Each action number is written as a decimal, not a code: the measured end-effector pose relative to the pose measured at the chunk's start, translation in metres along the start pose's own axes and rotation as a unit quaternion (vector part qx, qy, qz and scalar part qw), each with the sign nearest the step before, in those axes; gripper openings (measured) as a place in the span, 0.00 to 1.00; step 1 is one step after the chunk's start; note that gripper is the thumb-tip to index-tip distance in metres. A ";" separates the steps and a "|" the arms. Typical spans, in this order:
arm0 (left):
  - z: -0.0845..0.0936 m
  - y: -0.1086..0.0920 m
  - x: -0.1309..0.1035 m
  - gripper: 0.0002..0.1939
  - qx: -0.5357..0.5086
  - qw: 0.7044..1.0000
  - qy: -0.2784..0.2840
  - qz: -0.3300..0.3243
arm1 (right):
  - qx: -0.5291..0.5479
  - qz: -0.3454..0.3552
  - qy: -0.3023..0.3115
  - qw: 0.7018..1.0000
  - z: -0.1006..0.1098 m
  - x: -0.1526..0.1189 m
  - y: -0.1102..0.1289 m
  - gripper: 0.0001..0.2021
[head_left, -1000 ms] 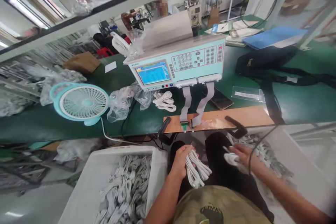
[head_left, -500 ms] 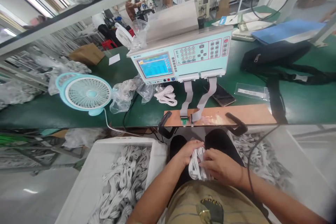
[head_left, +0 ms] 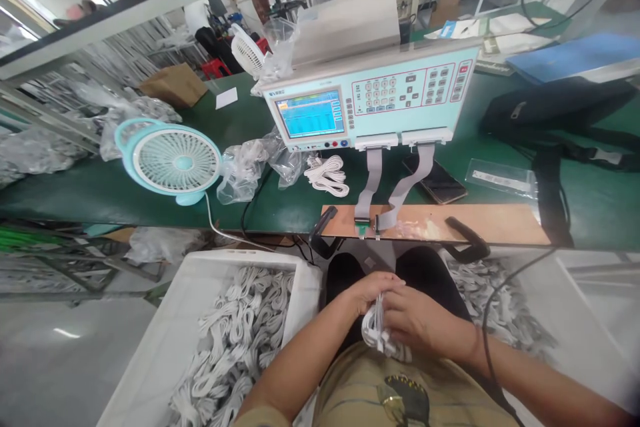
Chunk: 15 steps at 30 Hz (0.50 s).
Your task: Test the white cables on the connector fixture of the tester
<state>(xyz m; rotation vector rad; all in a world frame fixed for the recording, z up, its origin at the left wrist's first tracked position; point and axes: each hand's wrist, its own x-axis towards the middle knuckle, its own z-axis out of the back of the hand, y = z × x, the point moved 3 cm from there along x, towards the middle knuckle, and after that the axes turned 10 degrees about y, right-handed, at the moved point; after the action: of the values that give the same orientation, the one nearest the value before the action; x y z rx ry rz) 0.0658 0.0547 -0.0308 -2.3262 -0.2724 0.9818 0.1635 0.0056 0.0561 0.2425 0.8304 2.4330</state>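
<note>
A coiled bundle of white cable (head_left: pixel 374 327) is held over my lap, just in front of my belly. My left hand (head_left: pixel 376 288) grips its upper end with bent fingers. From the right, my right hand (head_left: pixel 413 320) wraps round the bundle, its fingers touching those of my left hand and hiding part of the coil. Beyond my hands, at the bench edge, two grey ribbon cables (head_left: pixel 371 180) run from a light blue tester (head_left: pixel 390 97) with a lit screen down to small connectors on a brown board (head_left: pixel 425 223).
On the green bench (head_left: pixel 280 213) are a blue fan (head_left: pixel 175 160), another white cable coil (head_left: pixel 327 175), a phone (head_left: pixel 440 183) and a black bag (head_left: pixel 530 110). Bins of cable bundles flank my legs: a left bin (head_left: pixel 165 300) and a right bin (head_left: pixel 595 320). People are behind the tester.
My hands have come closer together, and my right hand now covers more of the bundle. The coil hangs slightly lower. The camera view has shifted a little.
</note>
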 end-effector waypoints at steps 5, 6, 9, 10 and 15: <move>0.002 -0.013 -0.031 0.09 0.106 0.974 -0.137 -0.147 | 0.170 -0.057 -0.147 0.973 0.006 -0.005 -0.020 0.11; 0.002 -0.018 -0.042 0.07 0.150 0.955 -0.178 -0.184 | 0.197 -0.085 -0.177 0.961 0.006 -0.006 -0.024 0.12; -0.004 -0.034 -0.069 0.05 0.262 0.908 -0.201 -0.257 | 0.265 -0.147 -0.227 0.926 0.006 -0.001 -0.037 0.12; -0.008 -0.040 -0.074 0.04 0.294 0.899 -0.177 -0.271 | 0.285 -0.156 -0.236 0.916 0.006 0.002 -0.041 0.12; -0.013 -0.068 -0.075 0.06 0.375 0.871 -0.159 -0.273 | 0.347 -0.179 -0.290 0.874 0.009 0.027 -0.059 0.15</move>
<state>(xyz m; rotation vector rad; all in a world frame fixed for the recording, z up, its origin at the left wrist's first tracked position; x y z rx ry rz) 0.0246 0.0743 0.0608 -1.2717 -0.5341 0.9423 0.1705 0.0640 0.0264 0.9382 1.2799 1.4966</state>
